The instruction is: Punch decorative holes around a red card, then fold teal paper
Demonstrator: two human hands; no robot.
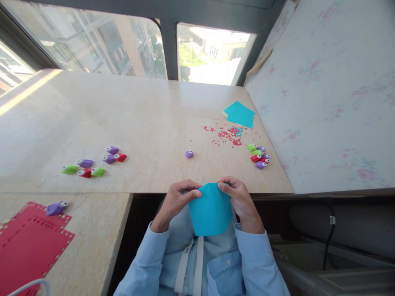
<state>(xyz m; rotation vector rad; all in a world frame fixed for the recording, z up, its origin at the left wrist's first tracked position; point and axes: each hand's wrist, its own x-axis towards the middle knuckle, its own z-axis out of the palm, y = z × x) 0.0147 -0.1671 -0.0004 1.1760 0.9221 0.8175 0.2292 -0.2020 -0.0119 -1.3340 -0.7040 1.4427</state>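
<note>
I hold a folded piece of blue paper (211, 210) just below the near edge of the marble table (138, 119), above my lap. My left hand (176, 200) pinches its upper left edge with thumb and fingers closed. My right hand (239, 197) pinches its upper right edge the same way. The nearest thing on the table is a single purple fish-shaped paper punch (189, 153), a little beyond my hands.
Several coloured punches lie at the left (89, 162) and at the right (259, 156). Red and blue paper dots (230, 135) are scattered near blue sheets (240, 114). Red punched paper (27, 242) with a purple punch (56, 208) lies at the lower left. A wall rises at the right.
</note>
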